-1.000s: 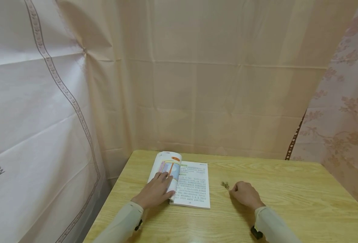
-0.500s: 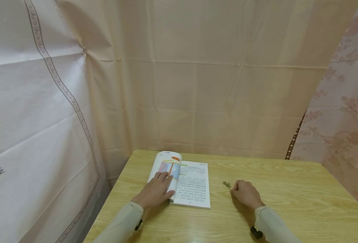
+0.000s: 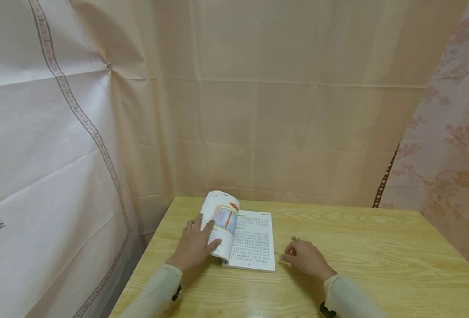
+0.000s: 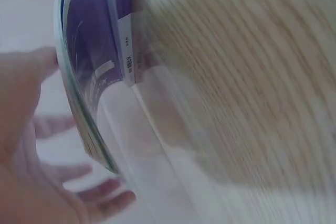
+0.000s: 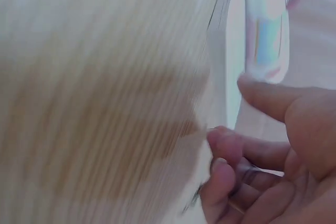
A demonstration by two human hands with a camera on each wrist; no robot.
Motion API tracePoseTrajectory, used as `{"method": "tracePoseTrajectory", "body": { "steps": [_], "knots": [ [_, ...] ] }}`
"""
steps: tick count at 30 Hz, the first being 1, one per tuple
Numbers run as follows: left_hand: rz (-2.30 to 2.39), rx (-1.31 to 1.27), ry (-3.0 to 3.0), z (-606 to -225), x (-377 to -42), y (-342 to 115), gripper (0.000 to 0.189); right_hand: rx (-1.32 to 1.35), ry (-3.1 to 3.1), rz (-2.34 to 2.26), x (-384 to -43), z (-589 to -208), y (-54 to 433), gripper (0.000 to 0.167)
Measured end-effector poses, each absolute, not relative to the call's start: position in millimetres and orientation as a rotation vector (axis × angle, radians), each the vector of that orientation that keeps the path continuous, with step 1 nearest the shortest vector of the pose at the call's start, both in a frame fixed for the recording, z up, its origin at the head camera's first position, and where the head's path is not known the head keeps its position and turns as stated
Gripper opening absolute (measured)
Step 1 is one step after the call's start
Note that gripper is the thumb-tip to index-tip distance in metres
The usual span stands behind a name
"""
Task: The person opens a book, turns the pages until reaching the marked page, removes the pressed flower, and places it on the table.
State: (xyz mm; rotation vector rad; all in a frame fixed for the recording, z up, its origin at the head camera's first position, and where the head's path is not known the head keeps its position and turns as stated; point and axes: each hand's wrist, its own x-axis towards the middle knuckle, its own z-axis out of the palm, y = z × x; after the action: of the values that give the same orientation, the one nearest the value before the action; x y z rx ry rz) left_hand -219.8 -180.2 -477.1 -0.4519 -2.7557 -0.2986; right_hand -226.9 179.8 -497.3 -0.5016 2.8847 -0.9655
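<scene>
A paperback book [image 3: 254, 243] lies open on the wooden table, its left-hand pages arched up off the surface. My left hand [image 3: 192, 245] is spread at their outer edge, thumb across the printed side. In the left wrist view the purple cover [image 4: 94, 35] shows from beneath, with fingertips near the page edges. Right of the book, my right hand [image 3: 307, 258] has curled fingers around the stem of a small green sprig [image 3: 295, 238], mostly hidden behind the hand. In the right wrist view its thumb stands apart from the other fingers, and the dark sprig [image 5: 193, 199] looks blurred.
The wood-grain table [image 3: 377, 265] extends to the right of both hands. A beige cloth [image 3: 278, 132] hangs behind its far edge. Patterned cloths hang at the left [image 3: 39, 176] and right [image 3: 449, 176].
My left hand has shifted left, and the left-hand pages have risen with their outer edge higher. My right hand has moved left toward the book, its thumb and forefinger loosening; the sprig is now mostly covered.
</scene>
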Motion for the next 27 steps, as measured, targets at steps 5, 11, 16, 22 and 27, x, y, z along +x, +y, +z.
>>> {"method": "tracePoseTrajectory", "body": {
  "steps": [5, 11, 16, 22, 27],
  "knots": [
    [-0.667, -0.247, -2.684, -472, -223, -176, 0.078, -0.701, 2.803, -0.912, -218, -498, 160, 0.031],
    [-1.275, -0.245, -2.413, -460, -228, -150, 0.082, -0.696, 2.908, -0.807, -213, -500, 154, 0.026],
    [-1.295, -0.443, -2.397, -457, -223, -121, 0.06, -0.707, 2.946, -0.808, -210, -501, 155, 0.023],
    [-0.751, -0.75, -2.603, -462, -213, -88, 0.038, -0.745, 2.957, -0.825, -204, -502, 153, 0.028],
    [-0.267, -0.985, -2.595, -472, -212, -75, 0.024, -0.771, 2.973, -0.813, -203, -500, 152, 0.034]
  ]
}}
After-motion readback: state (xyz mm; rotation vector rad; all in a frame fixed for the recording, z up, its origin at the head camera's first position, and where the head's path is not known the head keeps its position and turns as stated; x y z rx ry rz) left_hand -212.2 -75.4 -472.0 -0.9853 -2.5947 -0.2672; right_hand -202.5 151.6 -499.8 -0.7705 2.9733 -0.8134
